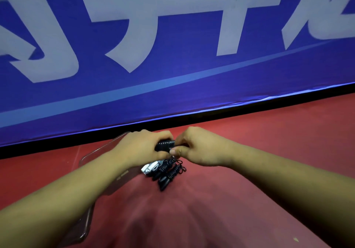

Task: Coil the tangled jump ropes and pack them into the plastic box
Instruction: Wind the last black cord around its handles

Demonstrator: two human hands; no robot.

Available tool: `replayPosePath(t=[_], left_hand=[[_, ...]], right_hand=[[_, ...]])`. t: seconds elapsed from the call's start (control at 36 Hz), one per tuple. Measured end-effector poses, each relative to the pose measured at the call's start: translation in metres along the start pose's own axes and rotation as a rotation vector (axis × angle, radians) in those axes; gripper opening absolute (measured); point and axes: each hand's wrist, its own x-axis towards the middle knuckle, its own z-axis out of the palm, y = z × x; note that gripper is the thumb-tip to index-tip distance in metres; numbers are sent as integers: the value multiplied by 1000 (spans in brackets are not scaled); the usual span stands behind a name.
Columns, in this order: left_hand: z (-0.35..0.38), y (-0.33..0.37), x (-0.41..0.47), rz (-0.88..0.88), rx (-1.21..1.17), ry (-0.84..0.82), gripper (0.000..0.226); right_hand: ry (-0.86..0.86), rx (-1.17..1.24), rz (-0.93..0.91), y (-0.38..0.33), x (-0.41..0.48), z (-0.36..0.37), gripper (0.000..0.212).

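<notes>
I am holding one black coiled jump rope (166,144) between my two hands at the centre of the frame, just above the red floor (249,190). My left hand (142,147) is wrapping its fingers over the top of the bundle and clenching it. My right hand (199,147) is pinching the bundle's right end, thumb pressing toward the curled fingers.

Directly below my hands, a small pile of coiled ropes (169,172) is lying: I am counting two black wound bundles and two white handles (148,168) at its left side.

One clear plastic box (96,150) is sitting in the lower left, partly under my left forearm. Whether the pile is lying inside it or just beside its edge, I cannot tell.

One blue banner (172,94) with large white characters is filling the upper frame.
</notes>
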Motion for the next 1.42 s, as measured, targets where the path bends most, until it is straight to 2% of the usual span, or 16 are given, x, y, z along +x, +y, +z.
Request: replayPosePath(t=[0.08,0.19,0.31,0.39,0.47,0.53,0.64,0.69,0.83,0.97,1.06,1.11,1.31,1.42], left_hand=[[1,6,-3,55,-8,19,40],[-2,13,-3,70,-60,2,63],[2,26,-6,140,-104,-28,42],[1,28,-8,129,-300,-35,42],[-3,30,-9,148,-508,4,30],[-2,33,-10,133,-643,58,37],[-6,36,-11,65,-1000,10,26],[-9,39,-12,80,-1143,-28,35],[-11,38,-6,8,-1291,41,21],[-18,25,4,-133,-1152,163,15],[-16,14,8,-183,-1034,210,15],[-15,7,9,-186,-874,215,20],[-1,-1,7,-158,-253,187,35],[3,9,7,-94,10,160,39]], right_hand=[[150,-19,-17,4,0,-7,26],[279,-53,-15,22,-1,-12,23],[223,-17,-5,30,-3,-12,17],[207,118,28,36,-4,-16,16],[192,314,38,36,-7,-18,21],[172,392,61,34,-8,-18,29],[137,465,168,35,-9,-13,27],[122,483,212,34,-9,-12,29],[85,501,272,32,-12,-3,48],[82,499,311,22,-8,-3,44],[38,478,292,13,-8,-2,18],[27,456,278,8,-8,-1,11],[3,301,242,-1,-9,-2,13],[5,32,124,-11,-5,-3,24]])
